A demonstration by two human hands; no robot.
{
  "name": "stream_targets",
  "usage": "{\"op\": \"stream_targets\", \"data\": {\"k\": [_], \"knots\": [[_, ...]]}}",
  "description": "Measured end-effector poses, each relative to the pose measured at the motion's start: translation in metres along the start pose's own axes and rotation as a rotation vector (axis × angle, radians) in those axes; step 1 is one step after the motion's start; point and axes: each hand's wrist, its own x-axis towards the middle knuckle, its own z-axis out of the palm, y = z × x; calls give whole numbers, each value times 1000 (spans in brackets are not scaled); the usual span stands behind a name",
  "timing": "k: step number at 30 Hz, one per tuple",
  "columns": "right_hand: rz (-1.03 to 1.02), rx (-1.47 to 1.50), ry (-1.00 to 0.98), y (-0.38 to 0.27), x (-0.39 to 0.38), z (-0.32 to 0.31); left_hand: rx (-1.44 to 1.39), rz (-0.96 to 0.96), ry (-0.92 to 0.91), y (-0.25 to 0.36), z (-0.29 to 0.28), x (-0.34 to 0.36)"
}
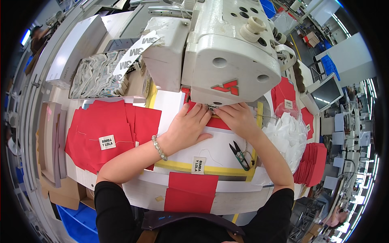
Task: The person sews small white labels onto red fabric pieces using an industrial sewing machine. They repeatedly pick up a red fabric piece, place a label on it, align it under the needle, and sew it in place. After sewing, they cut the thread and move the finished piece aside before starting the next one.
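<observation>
A white sewing machine (235, 60) stands over the work, its head hiding the needle area. Under it lies a red fabric piece (219, 123), a small pale label with dark print on it at the fingertips. My left hand (190, 123) rests flat on the fabric with its fingers stretched toward the label and its thumb apart. From the other side, my right hand (240, 121) presses its fingertips at the label's right edge; the machine head partly covers its fingers. Black thread snips (239, 156) lie below the right hand. Another label (198, 165) sits near the table's front edge.
Red fabric pieces (99, 125) are piled at left, with a box of folded labels (99, 77) behind. A red fabric piece (191, 192) hangs over the front edge. At right are a heap of white pieces (287, 137) and a red stack (311, 164).
</observation>
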Motion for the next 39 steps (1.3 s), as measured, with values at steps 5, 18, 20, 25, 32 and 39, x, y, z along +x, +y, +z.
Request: {"op": "stream_targets", "data": {"k": [5, 18, 20, 25, 32, 39], "knots": [[88, 50, -16, -3, 4, 0, -15, -11, -9, 0, -1, 1], [220, 117, 45, -7, -6, 11, -110, 8, -7, -2, -1, 2], [188, 126, 38, -8, -8, 6, -106, -3, -3, -1, 0, 1], [177, 93, -55, -9, -18, -3, -74, 10, 21, -1, 1, 1], [-7, -25, -24, -9, -17, -8, -27, 18, 24, -1, 4, -1], [2, -17, -11, -12, -16, -3, 95, 73, 31, 7, 4, -3]]}}
